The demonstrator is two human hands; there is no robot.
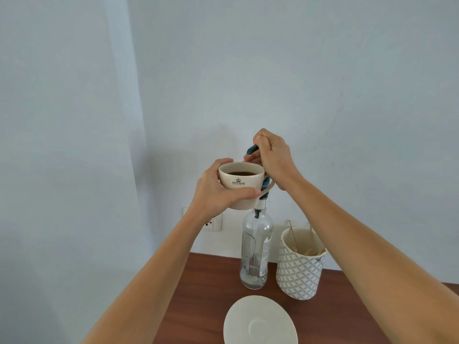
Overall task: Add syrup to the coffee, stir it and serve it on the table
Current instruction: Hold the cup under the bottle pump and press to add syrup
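- Syrup step under way, by the look of it: cup (240, 181) of dark coffee (242, 173) raised off the tabletop (203, 289) and held just under the dark green spout of the pump (251, 150).
- Left hand (218, 192) wrapped around the cup's side and base, thumb across the front, fingers curled over the far rim.
- Right hand (272, 155) closed on top of the pump head, fingers folded down as if pressing; cannot tell whether any syrup is flowing.
- Syrup bottle (255, 254) upright on the tabletop, clear glass, nearly empty, only a little liquid at the bottom.
- Left to do, judging from this: finish pumping, stir, set the cup down for serving.
- Saucer (259, 321) bare on the near tabletop, probably where the cup goes.
- Patterned holder (298, 271) just right of the bottle, wooden stirrers (293, 234) standing inside; none taken out, so stirring not yet begun.
- Count: one cup, one saucer, one bottle with one pump, one holder, several stirrers (exact number unclear), two hands.
- Wall socket (214, 223) partly hidden behind the left forearm.
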